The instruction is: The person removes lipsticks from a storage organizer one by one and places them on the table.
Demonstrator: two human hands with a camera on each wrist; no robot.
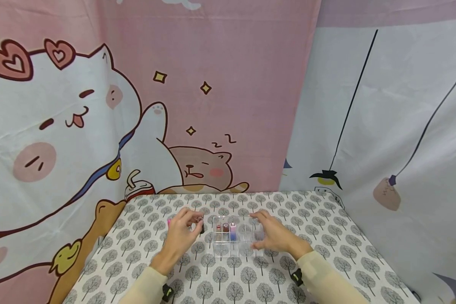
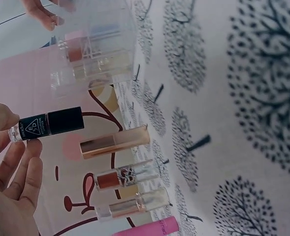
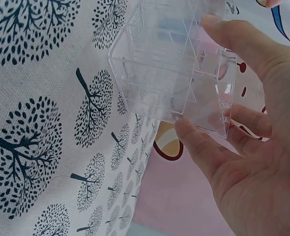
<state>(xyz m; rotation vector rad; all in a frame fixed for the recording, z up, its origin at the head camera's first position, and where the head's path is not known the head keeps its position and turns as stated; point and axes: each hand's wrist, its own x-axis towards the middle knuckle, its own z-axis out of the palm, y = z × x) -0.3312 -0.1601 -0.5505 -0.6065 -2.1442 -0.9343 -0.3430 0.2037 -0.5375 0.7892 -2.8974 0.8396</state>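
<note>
in the head view's lower middle, the clear organizer (image 1: 245, 245) seemed only partly filled, at least three tubes (image 1: 226, 228) in its left compartments. the right hand (image 1: 271, 233) gripped its right end, thumb and fingers spread. the left hand (image 1: 180, 231) pinched a dark tube (image 2: 48, 123); four more tubes (image 2: 108, 180) were outside, left wrist view's lower middle.

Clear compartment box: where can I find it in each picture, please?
Head: clear box, lower centre.
Left wrist: upper left, above the black tube.
Right wrist: upper centre, gripped by the right hand.
Shared landmark: tree-print cloth.
</note>
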